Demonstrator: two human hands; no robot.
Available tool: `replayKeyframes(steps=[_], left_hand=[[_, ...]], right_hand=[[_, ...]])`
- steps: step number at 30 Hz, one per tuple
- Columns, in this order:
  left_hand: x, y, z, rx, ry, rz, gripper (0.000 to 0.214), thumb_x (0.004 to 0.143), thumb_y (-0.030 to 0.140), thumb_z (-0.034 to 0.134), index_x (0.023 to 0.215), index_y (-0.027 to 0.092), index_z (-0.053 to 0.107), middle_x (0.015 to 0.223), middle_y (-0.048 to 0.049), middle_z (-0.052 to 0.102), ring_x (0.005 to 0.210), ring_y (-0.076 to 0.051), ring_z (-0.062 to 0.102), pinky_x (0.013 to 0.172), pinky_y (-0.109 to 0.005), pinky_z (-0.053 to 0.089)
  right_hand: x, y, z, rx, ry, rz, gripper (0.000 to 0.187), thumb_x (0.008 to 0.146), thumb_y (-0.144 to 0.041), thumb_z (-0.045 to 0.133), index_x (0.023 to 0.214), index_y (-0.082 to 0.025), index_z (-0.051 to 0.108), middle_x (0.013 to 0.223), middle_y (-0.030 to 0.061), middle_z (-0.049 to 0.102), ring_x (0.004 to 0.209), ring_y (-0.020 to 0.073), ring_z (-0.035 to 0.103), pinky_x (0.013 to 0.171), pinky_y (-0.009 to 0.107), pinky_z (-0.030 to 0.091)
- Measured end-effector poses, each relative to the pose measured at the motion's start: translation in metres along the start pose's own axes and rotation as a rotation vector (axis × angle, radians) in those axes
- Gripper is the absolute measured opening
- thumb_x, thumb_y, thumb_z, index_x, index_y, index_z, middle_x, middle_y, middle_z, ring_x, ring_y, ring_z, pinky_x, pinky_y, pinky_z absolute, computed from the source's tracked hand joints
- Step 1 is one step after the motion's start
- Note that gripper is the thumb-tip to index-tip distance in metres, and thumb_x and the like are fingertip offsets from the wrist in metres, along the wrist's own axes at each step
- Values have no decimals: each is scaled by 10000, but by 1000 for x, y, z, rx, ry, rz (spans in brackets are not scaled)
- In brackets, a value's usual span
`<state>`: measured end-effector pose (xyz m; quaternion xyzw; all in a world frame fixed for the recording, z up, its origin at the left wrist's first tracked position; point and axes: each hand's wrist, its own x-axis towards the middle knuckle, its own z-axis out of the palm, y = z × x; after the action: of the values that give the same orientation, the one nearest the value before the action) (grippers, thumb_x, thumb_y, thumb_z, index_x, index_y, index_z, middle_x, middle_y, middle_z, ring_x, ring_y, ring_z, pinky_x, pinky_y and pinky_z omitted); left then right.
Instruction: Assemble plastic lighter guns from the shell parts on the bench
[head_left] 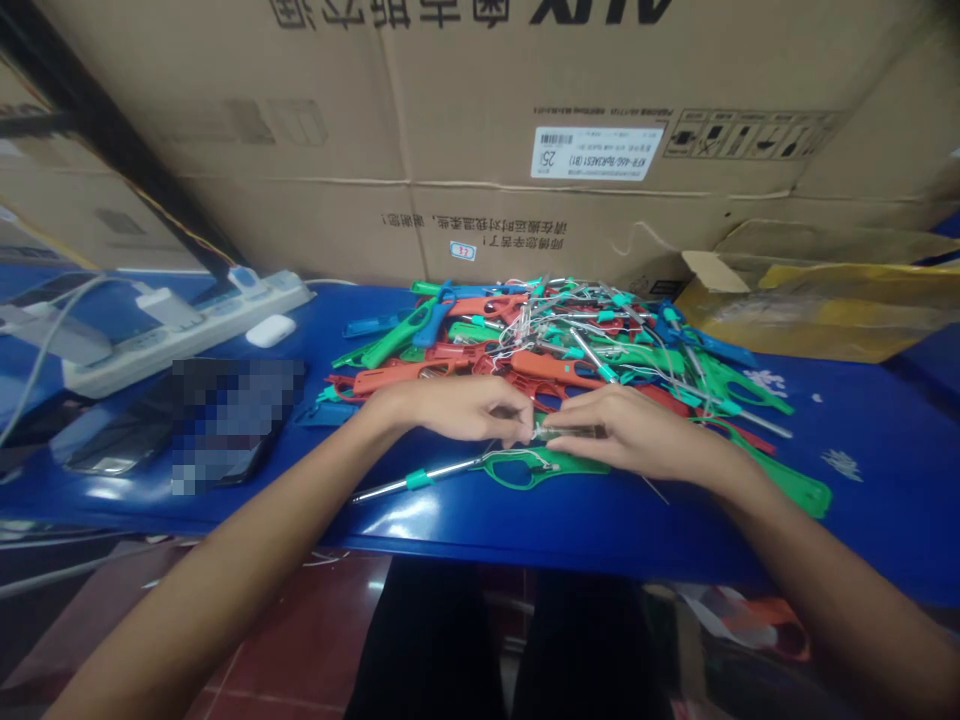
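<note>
A heap of green, orange and blue plastic lighter shells (570, 345) with metal tubes and thin wires lies on the blue table (465, 515). Both hands meet just in front of the heap. My left hand (457, 408) is closed in a pinch on the end of a small dark metal part (566, 431). My right hand (637, 432) is closed round the other end of that same part. Directly under the hands lies a green shell (525, 465) with a metal tube (416, 481) pointing left.
A white power strip (187, 320) with plugs and cables sits at the left, a white earbud case (271, 330) beside it, and dark phones (172, 430) nearer the edge. Large cardboard boxes (480, 130) wall off the back. A yellow-lined open box (817, 300) stands at the right.
</note>
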<state>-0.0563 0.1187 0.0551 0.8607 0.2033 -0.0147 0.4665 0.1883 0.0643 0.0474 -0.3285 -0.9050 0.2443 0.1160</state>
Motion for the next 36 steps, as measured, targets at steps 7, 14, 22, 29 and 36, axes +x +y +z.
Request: replayKeyframes(steps=[7,14,22,29,36], left_hand=[[2,-6,5,97,39,-25,101,901,166,544,837,162,621,759,4,636,663,-111,562,608,-228,409],[3,-7,8,170,68,-28,75,871,168,528,842,174,597,730,14,601,620,-111,511,585,-241,373],[5,-7,10,228,90,-17,78,857,169,543,815,171,609,704,13,591,595,-113,492,564,-244,347],[5,-5,11,265,102,-8,88,851,157,559,811,166,636,688,14,601,581,-109,495,555,-240,331],[-1,2,1,125,41,-71,154,923,220,559,845,155,675,750,-11,683,617,-111,567,579,-232,383]], right_hand=[[4,-4,4,-21,-48,15,258,1022,-326,553,819,-197,646,719,-29,543,641,115,461,619,271,283],[6,-4,4,19,-69,29,288,1024,-316,557,775,-182,611,687,-40,504,616,107,446,606,268,285],[8,-3,5,60,-57,20,299,1021,-329,554,775,-179,632,672,-46,475,597,100,432,602,256,295],[7,-1,6,48,-59,6,292,1016,-317,563,774,-173,641,670,-46,484,604,98,433,602,254,291],[7,-3,3,-29,-24,48,264,1018,-367,562,961,-182,742,773,11,672,649,128,545,626,278,320]])
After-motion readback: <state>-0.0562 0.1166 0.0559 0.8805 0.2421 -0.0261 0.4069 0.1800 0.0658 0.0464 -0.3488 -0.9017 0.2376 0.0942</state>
